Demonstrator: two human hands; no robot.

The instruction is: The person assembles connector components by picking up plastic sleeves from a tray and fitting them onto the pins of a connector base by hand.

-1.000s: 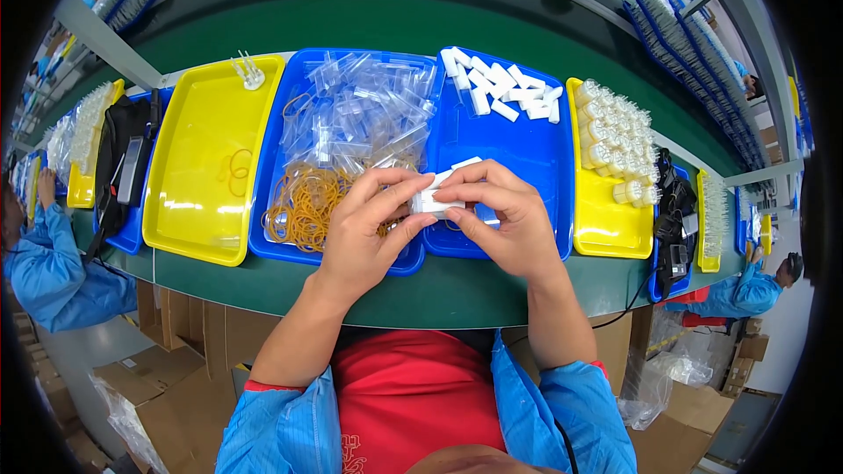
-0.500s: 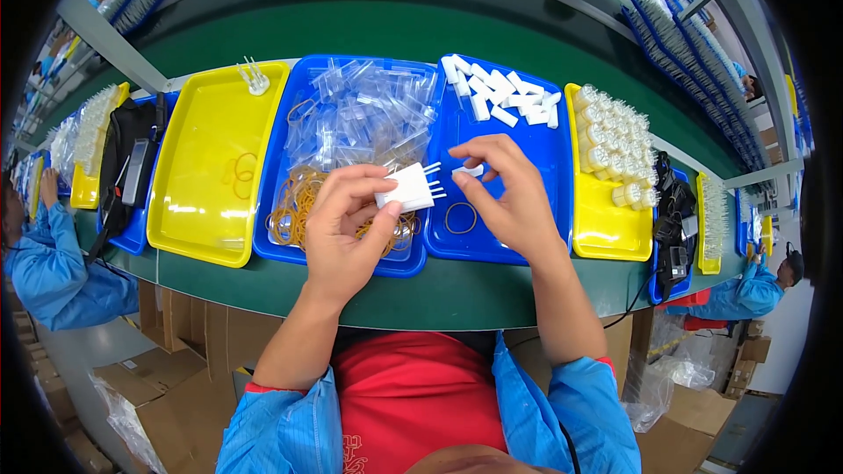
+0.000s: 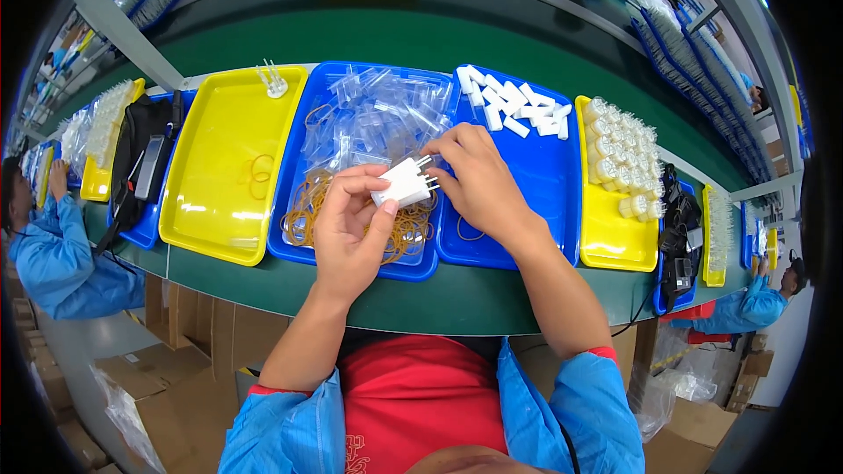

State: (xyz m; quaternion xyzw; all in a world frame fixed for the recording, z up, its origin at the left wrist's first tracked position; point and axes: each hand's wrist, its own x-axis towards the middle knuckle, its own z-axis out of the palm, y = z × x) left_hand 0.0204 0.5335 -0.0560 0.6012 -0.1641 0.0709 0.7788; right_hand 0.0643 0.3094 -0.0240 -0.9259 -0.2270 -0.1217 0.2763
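My left hand (image 3: 347, 224) pinches a white rectangular block (image 3: 404, 183) between thumb and fingers. Several thin white prongs stick out of its right end. Close against those prongs are the bent fingers of my right hand (image 3: 485, 183), seen from the back. The small white piece seen in that hand earlier is hidden now, so I cannot tell what its fingertips hold. Below both hands lie a pile of tan rubber bands (image 3: 305, 211) and many clear plastic sleeves (image 3: 378, 114) in a blue tray (image 3: 283, 247). A single rubber band (image 3: 468, 230) shows under my right hand.
Loose white blocks (image 3: 518, 110) lie in the right blue tray (image 3: 549, 211). Beyond it, a yellow tray (image 3: 615, 250) holds rows of pronged white pieces (image 3: 619, 145). The left yellow tray (image 3: 202, 219) has one pronged piece (image 3: 274, 86) and rubber bands. Co-workers sit at both sides.
My right hand has moved left to the prongs, and the small white piece between its fingers is no longer visible. My left hand still holds the block. The whole view has shifted slightly.
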